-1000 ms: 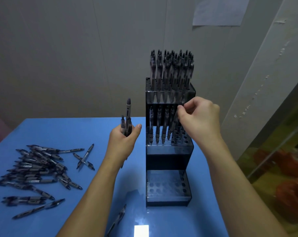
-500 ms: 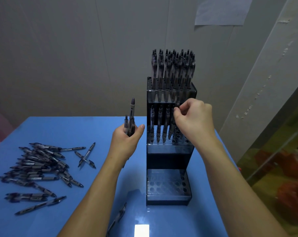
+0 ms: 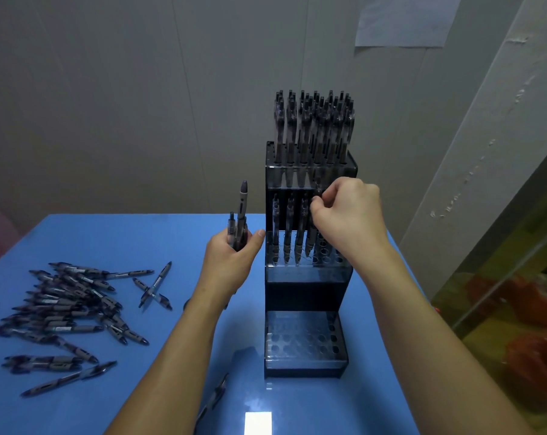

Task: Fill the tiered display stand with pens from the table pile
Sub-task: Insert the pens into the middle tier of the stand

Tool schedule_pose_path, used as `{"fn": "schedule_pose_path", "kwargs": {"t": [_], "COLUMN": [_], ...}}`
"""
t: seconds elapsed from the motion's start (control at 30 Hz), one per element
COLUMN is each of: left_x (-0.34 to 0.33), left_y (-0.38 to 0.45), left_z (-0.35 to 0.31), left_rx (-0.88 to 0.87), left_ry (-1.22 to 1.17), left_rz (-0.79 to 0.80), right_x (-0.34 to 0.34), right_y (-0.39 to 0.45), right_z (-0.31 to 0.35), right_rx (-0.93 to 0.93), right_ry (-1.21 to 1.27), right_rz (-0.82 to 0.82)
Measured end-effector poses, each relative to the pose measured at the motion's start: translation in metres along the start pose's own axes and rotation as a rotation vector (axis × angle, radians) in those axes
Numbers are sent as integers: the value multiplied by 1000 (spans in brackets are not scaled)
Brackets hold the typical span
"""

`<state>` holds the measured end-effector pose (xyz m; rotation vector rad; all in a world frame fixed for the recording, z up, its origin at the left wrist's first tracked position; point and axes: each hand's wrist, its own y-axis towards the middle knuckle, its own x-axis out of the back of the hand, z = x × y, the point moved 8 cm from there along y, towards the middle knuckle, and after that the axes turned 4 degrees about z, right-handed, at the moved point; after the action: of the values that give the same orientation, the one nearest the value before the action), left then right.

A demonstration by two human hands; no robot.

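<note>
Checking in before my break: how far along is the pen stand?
Done: the top tier looks full of pens. In hand: the middle tier has a few pens on its left side; the right hand pinches another there, and the left hand holds a few spare pens. Left: the rest of the middle tier, the whole bottom tier, and a big pile on the table.

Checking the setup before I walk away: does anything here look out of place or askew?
One stray pen lies alone at the near edge of the blue table, between the forearms, far from the pen pile at the left. The display stand itself stands upright, and its pens look straight.
</note>
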<state>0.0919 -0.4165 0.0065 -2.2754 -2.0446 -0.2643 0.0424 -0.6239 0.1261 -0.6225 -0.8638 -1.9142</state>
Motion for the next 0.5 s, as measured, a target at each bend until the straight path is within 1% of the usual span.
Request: {"fn": "schedule_pose_path", "kwargs": {"t": [0.5], "left_x": [2], "left_y": [0], "left_z": [1], "left_rx": [14], "left_ry": [2], "left_rz": [-9], "right_x": [-1], "right_y": [5], "right_z": [2], "right_rx": [-7], "right_ry": [-16], "right_rz": [1]}}
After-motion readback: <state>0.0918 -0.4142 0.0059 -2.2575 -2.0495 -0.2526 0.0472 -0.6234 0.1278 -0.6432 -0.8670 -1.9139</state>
